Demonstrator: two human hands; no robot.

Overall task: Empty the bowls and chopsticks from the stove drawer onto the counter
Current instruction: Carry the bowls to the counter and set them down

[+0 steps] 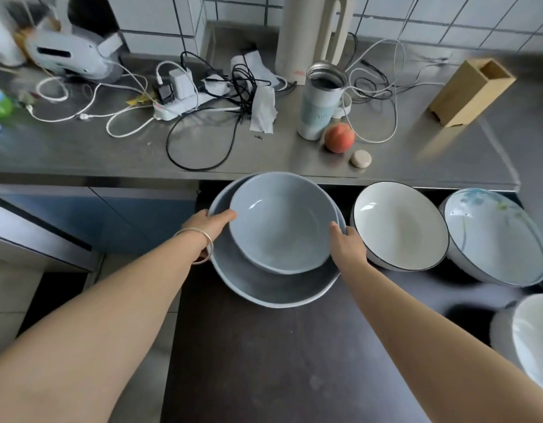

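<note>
I take the large grey bowl (pixel 264 288) as my landmark. Beyond it runs the steel counter (pixel 111 148), its front edge just past the bowl's far rim. Beneath and nearer than the bowl is the dark drawer surface (pixel 264 361), which the bowl sits low over; I cannot tell whether it touches.

Nested inside the landmark bowl, tilted toward its far side, is a smaller grey bowl (pixel 282 224). To the right of the landmark, leaning on edge, stands a white bowl with a dark rim (pixel 398 227); further right, a pale blue patterned bowl (pixel 493 239), also tilted. Well to the right and nearer than the landmark, a white bowl (pixel 535 337) is cut off by the frame edge. I see no chopsticks.

My left hand (pixel 210 225) is closed on the landmark's left rim, thumb lying over the edge and touching the inner bowl's rim, fingers hidden underneath. A thin bangle (pixel 200 245) rings that wrist. My right hand (pixel 346 242) clasps the right rim in the same way, thumb on top against the inner bowl, fingers out of sight behind.

On the counter beyond the landmark: a tall cream jug (pixel 306 38), an open tumbler (pixel 320 102), a wooden block (pixel 471 90) far right, a tangle of cables (pixel 203 96), a peach (pixel 339 137), and a small pale pebble-like object (pixel 361 159).
</note>
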